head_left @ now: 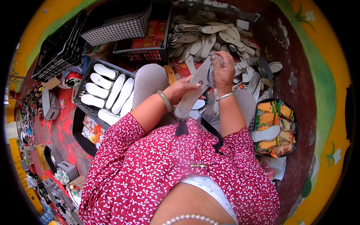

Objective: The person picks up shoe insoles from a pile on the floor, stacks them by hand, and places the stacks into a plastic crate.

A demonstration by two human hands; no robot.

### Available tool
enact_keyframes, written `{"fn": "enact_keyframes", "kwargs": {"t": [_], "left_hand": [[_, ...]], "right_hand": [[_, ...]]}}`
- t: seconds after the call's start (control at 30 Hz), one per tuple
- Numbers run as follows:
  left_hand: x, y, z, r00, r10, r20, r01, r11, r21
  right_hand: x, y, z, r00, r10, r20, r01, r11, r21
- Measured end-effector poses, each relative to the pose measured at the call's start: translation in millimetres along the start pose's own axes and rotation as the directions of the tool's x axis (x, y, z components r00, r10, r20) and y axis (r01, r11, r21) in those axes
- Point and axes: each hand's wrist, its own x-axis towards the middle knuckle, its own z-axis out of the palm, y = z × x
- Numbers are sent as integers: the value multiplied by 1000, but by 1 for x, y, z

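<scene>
My left hand [182,90] grips a pale grey shoe insole [190,98] by its middle, thumb on top near a small dark red round mark. The insole slants from my lap up toward the far right. My right hand [222,71] is closed around a bunched grey cloth [215,67], which presses against the insole's upper right edge. Beyond both hands lies a big heap of greyish insoles [210,39]. More loose insoles [257,82] lie to the right of my right hand.
At left, a dark plastic crate [84,80] holds several white insoles [116,90]. Behind it stands a black crate [140,54] with red boxes, topped by a houndstooth basket [120,30]. A basket of packaged yellow insoles [268,118] sits at right, beside the dark red wall [300,75].
</scene>
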Motion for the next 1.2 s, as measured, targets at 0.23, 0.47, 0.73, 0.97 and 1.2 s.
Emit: {"fn": "enact_keyframes", "kwargs": {"t": [0.23, 0.47, 0.73, 0.97, 1.2], "left_hand": [[3, 5, -6, 970, 68, -235, -17, 977, 211], [25, 2, -46, 960, 230, -163, -273, 902, -334], [9, 28, -33, 918, 365, -155, -396, 837, -377], [11, 10, -33, 983, 178, -44, -183, 938, -294], [5, 2, -19, 997, -18, -76, 15, 999, -37]], "right_hand": [[-16, -12, 13, 989, -45, 142, 43, 999, 23], [-47, -49, 33, 907, -181, 381, 105, 972, 210], [-64, -79, 9, 721, -400, 566, 133, 882, 453], [-52, -67, 8, 803, -379, 460, 307, 925, 225], [-17, -27, -9, 965, -169, 200, 186, 980, -68]]}}
